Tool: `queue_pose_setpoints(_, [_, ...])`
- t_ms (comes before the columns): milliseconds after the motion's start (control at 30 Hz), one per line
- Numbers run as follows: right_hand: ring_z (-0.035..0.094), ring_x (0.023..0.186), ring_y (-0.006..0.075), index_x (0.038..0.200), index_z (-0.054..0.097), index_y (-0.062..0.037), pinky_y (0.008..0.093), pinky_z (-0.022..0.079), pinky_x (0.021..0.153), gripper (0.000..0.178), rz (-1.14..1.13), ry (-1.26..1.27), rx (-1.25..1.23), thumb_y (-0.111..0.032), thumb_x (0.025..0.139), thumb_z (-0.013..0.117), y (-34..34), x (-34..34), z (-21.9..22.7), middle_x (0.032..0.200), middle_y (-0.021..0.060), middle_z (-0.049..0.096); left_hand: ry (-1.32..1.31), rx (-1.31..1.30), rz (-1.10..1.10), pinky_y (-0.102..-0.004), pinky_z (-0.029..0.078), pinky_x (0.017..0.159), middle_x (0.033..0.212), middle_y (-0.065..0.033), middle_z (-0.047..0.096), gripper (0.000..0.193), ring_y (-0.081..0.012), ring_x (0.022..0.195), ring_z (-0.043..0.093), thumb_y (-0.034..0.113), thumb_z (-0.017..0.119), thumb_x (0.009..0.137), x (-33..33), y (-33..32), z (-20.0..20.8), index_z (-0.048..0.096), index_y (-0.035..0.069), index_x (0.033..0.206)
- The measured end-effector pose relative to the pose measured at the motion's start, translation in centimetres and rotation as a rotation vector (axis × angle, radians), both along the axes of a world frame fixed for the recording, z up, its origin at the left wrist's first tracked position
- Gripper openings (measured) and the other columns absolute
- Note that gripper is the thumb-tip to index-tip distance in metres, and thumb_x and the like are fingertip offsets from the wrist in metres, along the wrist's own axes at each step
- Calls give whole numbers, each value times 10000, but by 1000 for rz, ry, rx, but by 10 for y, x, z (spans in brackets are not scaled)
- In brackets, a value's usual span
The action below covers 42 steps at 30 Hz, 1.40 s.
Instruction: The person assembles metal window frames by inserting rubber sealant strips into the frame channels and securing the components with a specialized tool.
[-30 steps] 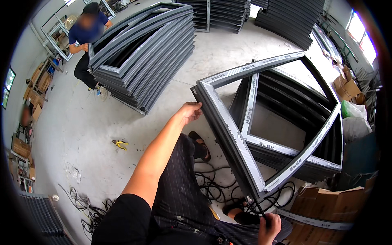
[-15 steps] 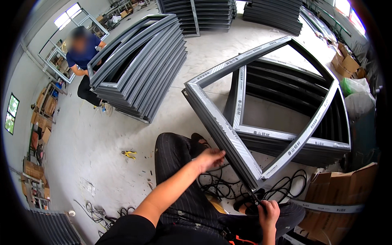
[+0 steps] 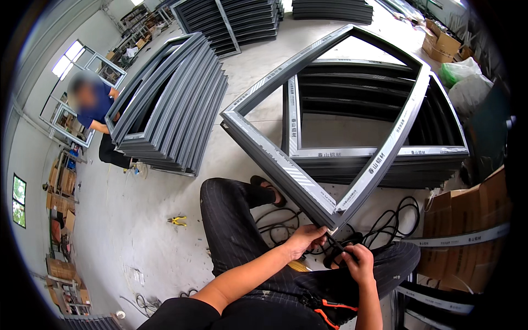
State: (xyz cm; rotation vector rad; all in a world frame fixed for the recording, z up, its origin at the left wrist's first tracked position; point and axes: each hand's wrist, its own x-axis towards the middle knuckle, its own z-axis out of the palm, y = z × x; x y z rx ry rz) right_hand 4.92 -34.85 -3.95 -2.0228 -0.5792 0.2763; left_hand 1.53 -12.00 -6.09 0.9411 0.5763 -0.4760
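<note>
A grey metal window frame point(image 3: 379, 159) with one curved side lies askew on top of a stack of similar frames, its near corner pointing toward me. At that corner my left hand point(image 3: 305, 242) is closed, thumb and fingers pinched against the frame's underside; what lies between them is hidden. A small pale bit point(image 3: 330, 231) shows at the corner beside the fingertips. My right hand point(image 3: 360, 263) is just to the right and closer to me, closed around a thin black strip point(image 3: 339, 246) that runs up toward the corner. The strip's far end is hard to make out.
Black cable point(image 3: 399, 212) lies coiled under the corner. Yellow pliers point(image 3: 177, 221) rest on the floor at left, and orange-handled pliers point(image 3: 330, 313) by my lap. A co-worker point(image 3: 93, 110) sits behind another frame stack point(image 3: 176, 121). Cardboard boxes point(image 3: 462, 220) stand at right.
My left hand has moved right along the frame's edge to its near corner and closed there. My right hand has come slightly up, still holding the strip. The whole view has shifted.
</note>
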Motion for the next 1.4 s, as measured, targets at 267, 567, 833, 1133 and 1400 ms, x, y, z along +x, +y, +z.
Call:
queue_pose_setpoints(267, [519, 570, 98, 881, 689, 38, 227, 422, 554, 268, 93, 938, 345, -224, 904, 639, -10, 3, -3, 652, 22, 585, 0, 113, 126, -218, 420, 634, 794, 16, 616, 326, -79, 732, 573, 411, 684, 883, 1, 31, 0, 604, 96, 902])
queue_pose_setpoints(567, [344, 481, 96, 760, 613, 43, 257, 269, 462, 294, 51, 1219, 619, -232, 859, 645, 2, 18, 5, 550, 11, 433, -81, 203, 274, -223, 427, 582, 685, 4, 568, 281, -91, 616, 534, 325, 676, 906, 8, 18, -9, 579, 82, 802])
queue_pose_setpoints(833, [294, 435, 79, 577, 468, -43, 240, 216, 409, 345, 97, 1171, 608, -202, 853, 600, 9, 25, -4, 504, -19, 358, -36, 192, 117, -232, 386, 569, 694, 7, 577, 277, -80, 604, 502, 316, 663, 919, 9, 25, 8, 574, 77, 811])
queue_pose_setpoints(1133, [304, 419, 81, 602, 472, -31, 239, 223, 398, 329, 5, 1157, 608, -208, 851, 594, 6, 28, -10, 501, -12, 371, -98, 254, 46, -213, 421, 617, 742, 6, 620, 281, -77, 660, 555, 336, 678, 904, 4, 8, -13, 610, 69, 852])
queue_pose_setpoints(1400, [367, 420, 98, 655, 516, -17, 240, 261, 406, 290, -34, 1042, 583, -213, 862, 572, 9, 27, -14, 511, 9, 422, -110, 24, 109, -230, 426, 618, 718, 10, 594, 266, -76, 658, 535, 313, 677, 906, 1, -8, -27, 636, 51, 881])
